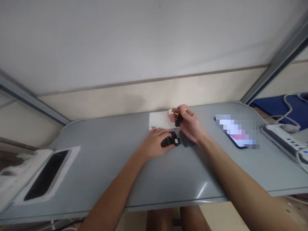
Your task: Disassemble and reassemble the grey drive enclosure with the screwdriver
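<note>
My left hand is closed around a small black device with a bit of green circuit board showing, resting on the grey table; it looks like an opened computer mouse. In my right hand is a screwdriver with a black and yellow handle. Its metal shaft slants down, the tip reaching the device; whether it sits in a screw is too small to tell. A flat dark piece lies under my right wrist, partly hidden. Behind my hands lies a white sheet with several tiny dark bits at its near left corner.
To the right, a phone with a blurred-out screen lies on the grey table. Beyond it are a white power strip and cables. On the left, a black phone-like slab rests on white paper. A wall stands behind.
</note>
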Demonstrator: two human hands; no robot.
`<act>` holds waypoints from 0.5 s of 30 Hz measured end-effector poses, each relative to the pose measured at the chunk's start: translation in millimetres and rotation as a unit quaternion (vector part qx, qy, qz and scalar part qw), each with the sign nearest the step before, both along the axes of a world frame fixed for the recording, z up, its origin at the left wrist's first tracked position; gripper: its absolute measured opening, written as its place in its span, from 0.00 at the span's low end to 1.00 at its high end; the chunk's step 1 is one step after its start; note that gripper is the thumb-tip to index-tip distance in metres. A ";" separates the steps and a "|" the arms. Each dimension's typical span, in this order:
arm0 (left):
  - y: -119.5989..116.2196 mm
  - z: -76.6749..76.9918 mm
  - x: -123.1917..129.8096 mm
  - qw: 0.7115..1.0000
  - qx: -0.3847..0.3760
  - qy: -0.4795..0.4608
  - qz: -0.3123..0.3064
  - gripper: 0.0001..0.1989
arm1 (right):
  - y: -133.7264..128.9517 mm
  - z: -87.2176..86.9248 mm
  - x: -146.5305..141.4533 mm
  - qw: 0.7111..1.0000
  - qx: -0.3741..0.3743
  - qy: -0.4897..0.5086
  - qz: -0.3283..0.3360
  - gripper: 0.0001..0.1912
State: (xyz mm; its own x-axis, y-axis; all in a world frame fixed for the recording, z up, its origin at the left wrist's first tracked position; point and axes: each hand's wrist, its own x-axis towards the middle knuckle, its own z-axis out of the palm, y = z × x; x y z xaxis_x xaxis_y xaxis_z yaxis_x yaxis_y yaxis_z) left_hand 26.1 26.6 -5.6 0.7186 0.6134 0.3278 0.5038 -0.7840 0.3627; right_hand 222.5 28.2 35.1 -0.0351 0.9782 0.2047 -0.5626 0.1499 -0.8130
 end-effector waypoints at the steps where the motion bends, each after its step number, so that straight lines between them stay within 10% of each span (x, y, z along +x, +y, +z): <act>1: -0.1 0.0 -0.1 1.000 0.000 -0.001 -0.001 0.11 | -0.1 -0.8 -0.7 1.000 0.004 -0.014 -0.009 0.21; 15: 1.4 -4.5 -0.7 1.000 0.006 -0.019 -0.002 0.10 | -0.9 2.1 -1.7 1.000 0.007 -0.022 -0.013 0.18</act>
State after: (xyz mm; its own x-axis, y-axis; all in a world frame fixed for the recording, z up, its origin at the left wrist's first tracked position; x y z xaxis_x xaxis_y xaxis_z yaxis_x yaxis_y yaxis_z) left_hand 25.4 28.0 -10.1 0.7070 0.6070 0.3629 0.4870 -0.7900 0.3725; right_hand 220.8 27.3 37.2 -0.0194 0.9758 0.2180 -0.5221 0.1760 -0.8345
